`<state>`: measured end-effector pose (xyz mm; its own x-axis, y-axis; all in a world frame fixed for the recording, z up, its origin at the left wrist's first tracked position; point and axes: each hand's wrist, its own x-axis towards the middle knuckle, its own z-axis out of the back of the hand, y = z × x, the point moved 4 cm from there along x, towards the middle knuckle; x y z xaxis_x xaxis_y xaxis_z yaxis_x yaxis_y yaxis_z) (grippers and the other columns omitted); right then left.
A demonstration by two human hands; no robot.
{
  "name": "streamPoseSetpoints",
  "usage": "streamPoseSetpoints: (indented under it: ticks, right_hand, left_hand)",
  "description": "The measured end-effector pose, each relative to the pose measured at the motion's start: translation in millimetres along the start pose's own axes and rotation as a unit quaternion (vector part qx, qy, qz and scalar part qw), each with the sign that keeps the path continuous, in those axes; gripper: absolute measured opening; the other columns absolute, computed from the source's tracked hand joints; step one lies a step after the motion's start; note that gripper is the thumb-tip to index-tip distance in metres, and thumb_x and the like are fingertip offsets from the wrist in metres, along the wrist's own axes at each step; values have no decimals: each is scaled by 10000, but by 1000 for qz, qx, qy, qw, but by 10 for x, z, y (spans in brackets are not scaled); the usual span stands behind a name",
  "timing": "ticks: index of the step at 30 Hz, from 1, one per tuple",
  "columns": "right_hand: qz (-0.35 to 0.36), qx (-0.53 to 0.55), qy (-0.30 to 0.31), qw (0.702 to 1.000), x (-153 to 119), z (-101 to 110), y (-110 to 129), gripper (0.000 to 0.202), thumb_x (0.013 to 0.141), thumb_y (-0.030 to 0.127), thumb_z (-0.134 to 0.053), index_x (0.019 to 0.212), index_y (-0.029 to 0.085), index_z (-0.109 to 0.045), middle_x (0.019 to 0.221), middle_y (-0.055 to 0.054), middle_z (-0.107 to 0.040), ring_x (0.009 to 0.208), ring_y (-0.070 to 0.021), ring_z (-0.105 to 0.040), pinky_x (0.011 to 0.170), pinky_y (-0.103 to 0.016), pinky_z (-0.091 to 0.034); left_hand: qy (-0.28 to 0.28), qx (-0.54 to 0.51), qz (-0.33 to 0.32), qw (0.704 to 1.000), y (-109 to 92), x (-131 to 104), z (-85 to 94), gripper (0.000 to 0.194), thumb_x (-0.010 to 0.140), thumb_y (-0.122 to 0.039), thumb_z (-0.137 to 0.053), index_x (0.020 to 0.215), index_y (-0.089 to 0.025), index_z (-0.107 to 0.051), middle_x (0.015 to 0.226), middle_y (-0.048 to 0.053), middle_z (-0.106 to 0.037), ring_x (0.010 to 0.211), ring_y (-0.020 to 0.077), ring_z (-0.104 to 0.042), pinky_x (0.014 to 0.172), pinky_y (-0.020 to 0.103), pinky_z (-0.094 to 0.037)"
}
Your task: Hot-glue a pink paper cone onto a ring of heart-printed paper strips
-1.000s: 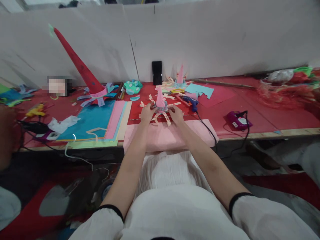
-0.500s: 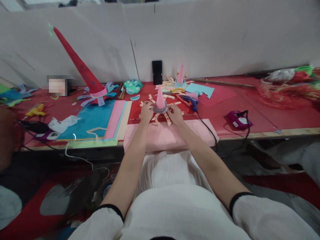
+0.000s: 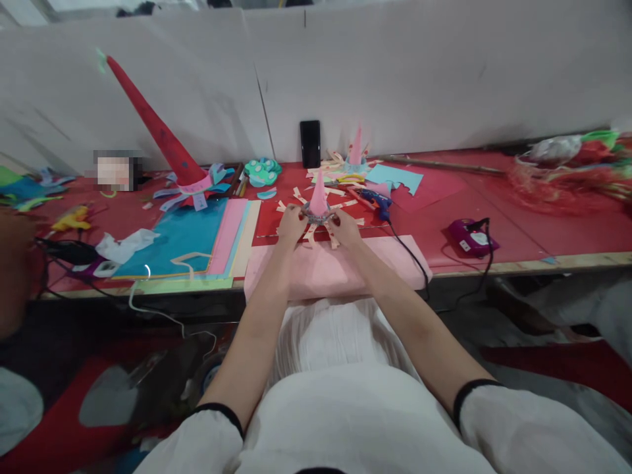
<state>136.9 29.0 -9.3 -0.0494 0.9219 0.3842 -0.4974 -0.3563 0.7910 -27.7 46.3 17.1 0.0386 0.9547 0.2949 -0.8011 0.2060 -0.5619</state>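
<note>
A small pink paper cone hat [image 3: 318, 197] stands upright on red sheet material [image 3: 269, 220], a grey-blue band round its base and patterned cream strips fanning outward. My left hand [image 3: 293, 224] is closed at the left side of the band, fingertips pinching its edge. On the opposite side, my right hand [image 3: 344, 227] grips the band in the same way, fingers curled. Folded pink cloth [image 3: 328, 266] lies beneath my wrists at the table's front edge. Just right of the hat rests a blue glue gun [image 3: 379, 203] with a black cable.
A tall red cone hat [image 3: 158, 128] stands on the left near coloured sheets [image 3: 180, 237]. A phone [image 3: 311, 143] leans on the wall beside a second pink cone hat [image 3: 356, 148]. Yellow-handled scissors [image 3: 350, 178], a purple box [image 3: 471, 238] and red netting [image 3: 548, 187] lie rightward.
The cone hat has shifted and turned slightly between my hands. My left fingers have moved a little inward and now sit closer on the band. Everything else looks unchanged.
</note>
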Motion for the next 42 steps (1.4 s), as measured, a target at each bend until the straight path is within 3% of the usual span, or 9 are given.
streamPoseSetpoints:
  ticks: [21,27,33,42]
  right_hand:
    - [-18,-12,-3,1000,-9,29,52,107,732,197,-442,788,193,-533,715,9,-580,694,-123,-522,690,-244,-396]
    - [-69,30,-29,997,-2,41,6,101,722,205,-441,791,192,-514,651,32,-559,613,-104,-504,624,-218,-382]
    - [-101,55,-69,991,19,55,-77,111,725,207,-437,796,194,-521,648,40,-541,596,-99,-494,602,-216,-370]
    - [-106,64,-68,990,25,38,-109,116,712,217,-425,783,199,-515,620,51,-510,568,-86,-472,562,-198,-355]
  left_hand:
    - [11,40,-8,999,3,-14,-44,182,758,-176,-513,910,-166,-613,1099,101,-545,1026,219,-552,920,325,-428]
    - [23,21,-70,997,-72,-20,-69,185,732,-160,-562,909,-153,-615,1176,96,-517,1108,197,-511,979,292,-394]
    - [31,11,-125,992,-152,-61,-56,146,709,-233,-651,843,-177,-632,1307,94,-433,1187,217,-456,1022,340,-352]
    - [68,12,-134,988,-133,-5,-89,75,710,-225,-674,675,-171,-635,1274,79,-496,1181,224,-458,1011,369,-352]
